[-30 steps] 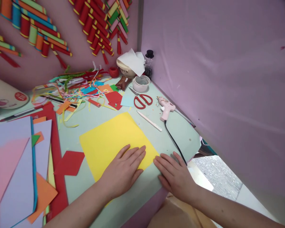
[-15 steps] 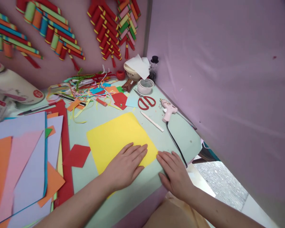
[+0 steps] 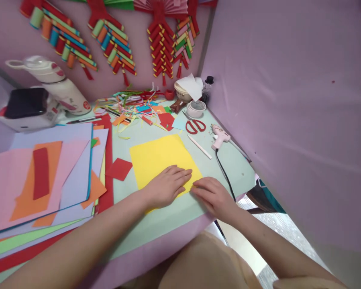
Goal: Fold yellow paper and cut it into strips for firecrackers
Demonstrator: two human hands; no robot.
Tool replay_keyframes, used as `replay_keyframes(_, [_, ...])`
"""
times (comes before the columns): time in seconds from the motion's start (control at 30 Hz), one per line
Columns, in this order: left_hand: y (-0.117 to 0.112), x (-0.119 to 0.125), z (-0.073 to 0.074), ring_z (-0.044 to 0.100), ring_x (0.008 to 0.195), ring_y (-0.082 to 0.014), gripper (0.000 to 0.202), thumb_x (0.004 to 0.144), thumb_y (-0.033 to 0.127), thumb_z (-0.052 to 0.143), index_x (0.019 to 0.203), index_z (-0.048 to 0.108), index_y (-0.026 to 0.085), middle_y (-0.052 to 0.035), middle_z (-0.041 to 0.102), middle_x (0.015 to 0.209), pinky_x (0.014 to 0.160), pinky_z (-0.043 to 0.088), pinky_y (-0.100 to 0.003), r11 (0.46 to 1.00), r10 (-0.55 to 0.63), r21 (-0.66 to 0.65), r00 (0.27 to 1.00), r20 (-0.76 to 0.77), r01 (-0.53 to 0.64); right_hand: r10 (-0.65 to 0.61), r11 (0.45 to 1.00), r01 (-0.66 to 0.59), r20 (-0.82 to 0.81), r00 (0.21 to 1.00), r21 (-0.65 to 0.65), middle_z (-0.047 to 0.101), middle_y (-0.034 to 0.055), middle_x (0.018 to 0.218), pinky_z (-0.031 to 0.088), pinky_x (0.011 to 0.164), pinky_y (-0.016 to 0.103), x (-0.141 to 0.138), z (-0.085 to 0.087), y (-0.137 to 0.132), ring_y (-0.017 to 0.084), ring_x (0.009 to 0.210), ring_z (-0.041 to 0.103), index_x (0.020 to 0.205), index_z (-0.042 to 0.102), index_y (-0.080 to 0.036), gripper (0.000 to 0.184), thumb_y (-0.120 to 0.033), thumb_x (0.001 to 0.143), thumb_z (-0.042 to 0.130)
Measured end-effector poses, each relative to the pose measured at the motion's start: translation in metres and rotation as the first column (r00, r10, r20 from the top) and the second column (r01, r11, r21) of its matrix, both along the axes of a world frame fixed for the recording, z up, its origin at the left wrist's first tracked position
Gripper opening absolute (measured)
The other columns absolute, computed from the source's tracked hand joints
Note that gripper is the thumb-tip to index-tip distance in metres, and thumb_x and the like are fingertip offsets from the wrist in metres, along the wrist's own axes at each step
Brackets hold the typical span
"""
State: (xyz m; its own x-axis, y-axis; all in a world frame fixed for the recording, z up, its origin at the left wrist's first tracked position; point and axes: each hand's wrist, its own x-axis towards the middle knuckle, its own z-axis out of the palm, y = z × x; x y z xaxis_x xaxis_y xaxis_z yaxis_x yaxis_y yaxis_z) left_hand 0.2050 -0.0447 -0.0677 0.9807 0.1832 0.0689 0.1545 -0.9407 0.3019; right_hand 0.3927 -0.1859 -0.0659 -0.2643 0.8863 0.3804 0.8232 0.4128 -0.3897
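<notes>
A yellow sheet of paper (image 3: 159, 156) lies on the pale green tabletop. My left hand (image 3: 168, 184) rests flat on its right front part, fingers stretched out and nothing gripped. At the sheet's right corner is my right hand (image 3: 215, 196), its thumb and fingertips brought together on the paper's edge. A red paper square (image 3: 120, 169) lies just left of the yellow sheet. Beyond its right side are a white pen (image 3: 200, 147), red-handled scissors (image 3: 195, 124) and a pink glue gun (image 3: 220, 136).
Stacked coloured paper (image 3: 74, 172) covers the left side. Paper scraps and pipe cleaners (image 3: 135, 100) lie along the back, near a tape roll (image 3: 196, 108) and a bowl (image 3: 182, 92). A white bottle (image 3: 68, 96) leans at back left. The glue gun's black cord (image 3: 225, 172) runs over the right edge.
The view has shifted left, showing more of the paper stack and bottle. My right hand's fingertips have drawn together at the sheet's corner. My left hand stays flat on the sheet.
</notes>
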Motion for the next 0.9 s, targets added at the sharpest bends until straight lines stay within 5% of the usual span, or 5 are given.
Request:
replay_keyframes(0.27, [0.0, -0.002, -0.004, 0.039, 0.128, -0.0218, 0.044, 0.096, 0.03, 0.04, 0.137, 0.044, 0.017, -0.0052, 0.042, 0.146, 0.109, 0.023, -0.04, 1.0, -0.009, -0.011, 0.999, 0.032, 0.01, 0.249, 0.968, -0.25, 0.13, 0.96, -0.006, 0.065, 0.0115, 0.102, 0.05, 0.081, 0.04, -0.014, -0.002, 0.01, 0.023, 0.097, 0.058, 0.114, 0.058, -0.015, 0.028, -0.014, 0.09, 0.043])
replay_keyframes(0.67, [0.001, 0.0, -0.003, 0.039, 0.128, -0.0206, 0.044, 0.096, 0.032, 0.039, 0.137, 0.044, 0.018, -0.0047, 0.042, 0.146, 0.111, 0.018, -0.038, 1.0, 0.005, -0.017, 1.0, 0.009, -0.004, 0.363, 0.924, -0.381, 0.259, 0.895, 0.02, 0.066, 0.0089, 0.094, 0.051, 0.074, 0.035, 0.007, -0.008, 0.026, 0.019, 0.092, 0.059, 0.111, 0.059, -0.017, 0.023, -0.015, 0.094, 0.044])
replay_keyframes(0.9, [0.002, -0.001, -0.005, 0.038, 0.129, -0.021, 0.045, 0.095, 0.031, 0.04, 0.138, 0.042, 0.018, -0.0043, 0.04, 0.147, 0.111, 0.018, -0.038, 1.0, -0.004, -0.018, 1.0, -0.001, 0.004, 0.34, 0.934, -0.356, 0.244, 0.908, 0.024, 0.067, 0.008, 0.096, 0.054, 0.077, 0.035, 0.028, -0.004, 0.024, 0.018, 0.094, 0.062, 0.11, 0.06, -0.018, 0.022, -0.016, 0.094, 0.045])
